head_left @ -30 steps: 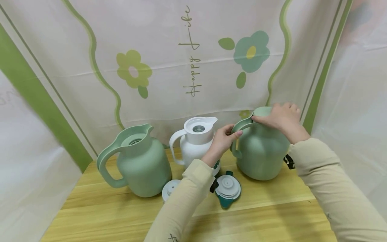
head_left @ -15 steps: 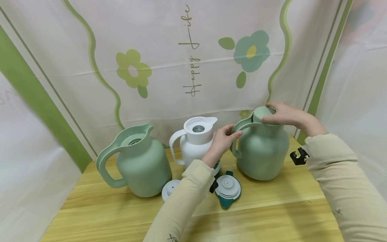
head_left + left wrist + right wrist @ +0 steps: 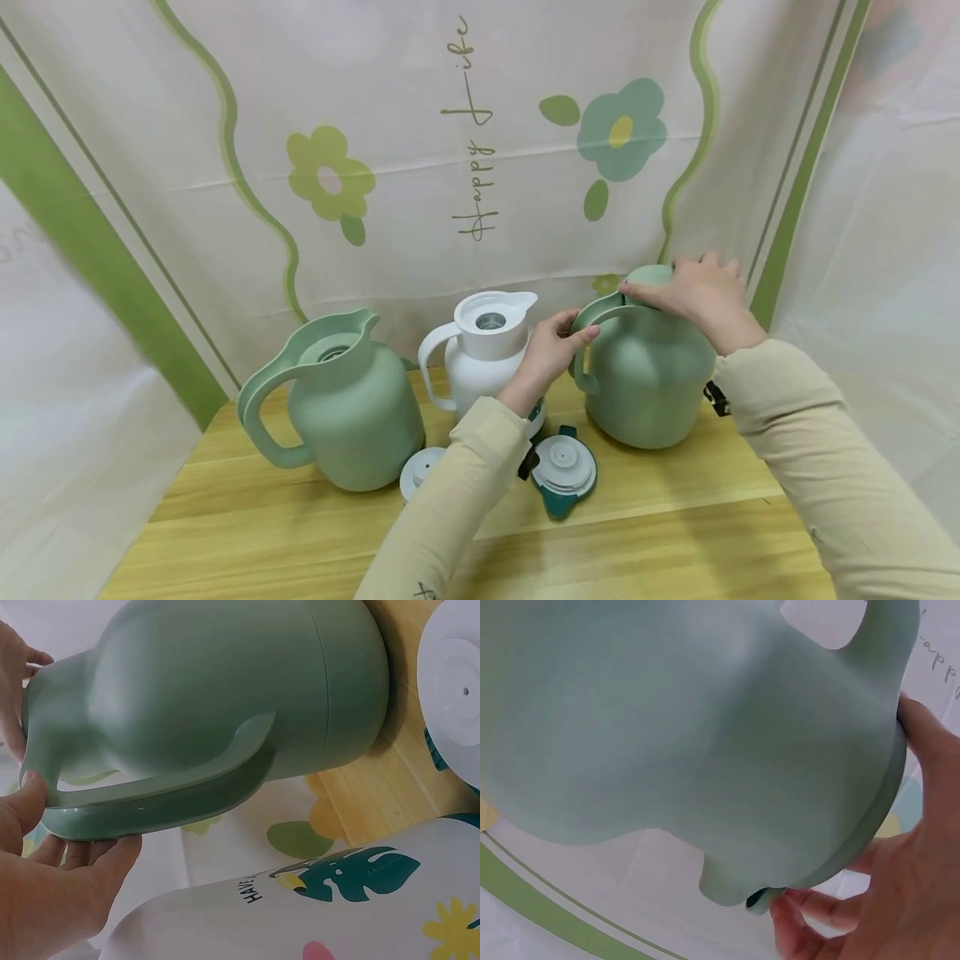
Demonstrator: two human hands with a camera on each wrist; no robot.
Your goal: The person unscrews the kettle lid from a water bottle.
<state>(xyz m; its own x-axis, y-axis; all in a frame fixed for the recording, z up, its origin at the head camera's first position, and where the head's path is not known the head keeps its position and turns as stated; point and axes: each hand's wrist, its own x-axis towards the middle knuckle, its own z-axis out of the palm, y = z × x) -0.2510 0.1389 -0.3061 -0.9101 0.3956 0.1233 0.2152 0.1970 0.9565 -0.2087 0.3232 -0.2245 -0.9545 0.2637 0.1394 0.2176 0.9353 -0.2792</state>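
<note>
At the right of the head view a green thermos jug [image 3: 648,387] stands upright on the table. My left hand [image 3: 551,354] holds its handle [image 3: 165,799], thumb on one side and fingers on the other. Over the jug's top, my right hand [image 3: 697,292] grips the round green lid [image 3: 645,273], with the thumb toward the handle. In the right wrist view the fingers [image 3: 825,909] curl at the lid's edge near the spout. The palm side of the right hand is hidden in the head view.
A lidless white thermos jug [image 3: 489,358] stands in the middle, partly behind my left arm. Another lidless green jug [image 3: 356,417] is at the left. On the wooden table [image 3: 637,533] lie a white-and-green lid [image 3: 562,467] and a white lid [image 3: 420,468], partly covered by my sleeve.
My right hand, half a second ago turned out to the right of the lid, has swung back left over it. The forearm followed inward. The left hand keeps its hold on the handle.
</note>
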